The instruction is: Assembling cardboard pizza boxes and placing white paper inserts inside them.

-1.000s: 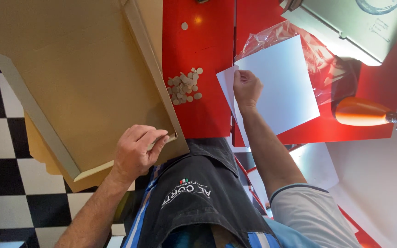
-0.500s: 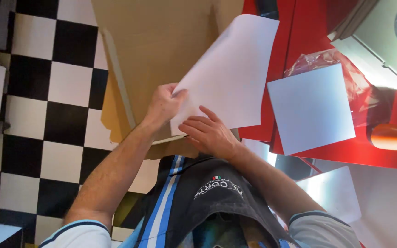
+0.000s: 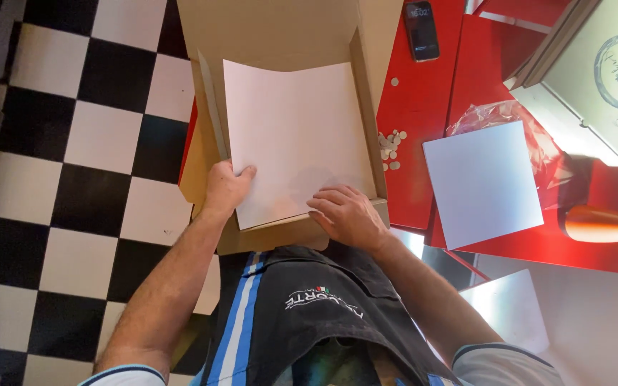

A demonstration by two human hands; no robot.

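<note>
An open brown cardboard box rests against my body above a black-and-white tiled floor. A white paper sheet lies flat inside it. My left hand grips the box's left wall near the front corner, thumb resting on the sheet's edge. My right hand lies palm down with fingers spread on the sheet's near right corner and the box's front wall.
To the right is a red table with a stack of white sheets on clear plastic wrap, several small round discs, a dark phone, stacked closed boxes and an orange-handled tool.
My right hand took a white sheet from the stack on the red table and carried it left into the box. The sheet now lies flat with both hands at its near edge.
</note>
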